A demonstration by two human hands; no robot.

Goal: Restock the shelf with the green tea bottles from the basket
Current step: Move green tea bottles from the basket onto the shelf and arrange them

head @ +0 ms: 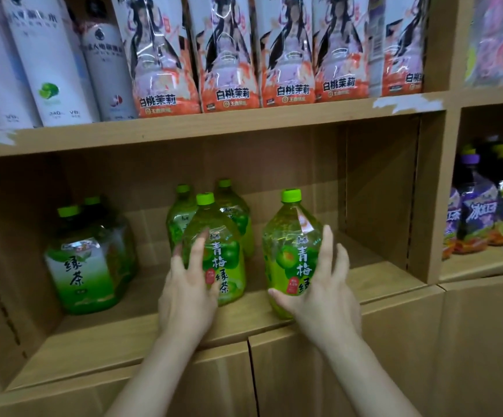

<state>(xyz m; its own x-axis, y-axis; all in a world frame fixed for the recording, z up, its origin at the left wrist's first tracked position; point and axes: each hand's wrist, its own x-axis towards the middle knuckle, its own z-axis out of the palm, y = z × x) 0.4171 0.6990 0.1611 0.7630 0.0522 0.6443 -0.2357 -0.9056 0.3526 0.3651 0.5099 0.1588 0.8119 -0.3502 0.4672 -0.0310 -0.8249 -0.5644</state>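
Your right hand (325,284) grips the right bottle (289,251) low on its label, thumb hooked round the front, near the shelf (123,335) lip. Your left hand (190,284) lies open, fingers spread against the middle bottle (217,251), which stands just ahead of the back bottles (232,209). Large and full, each bottle likely carries real weight. The thin plastic may give and the film label may slip, so the waist or neck looks the surer hold. The basket is out of view. Your hands hide the lower sides of both bottles, and the corner bottles (87,260) blur together in the dim light.
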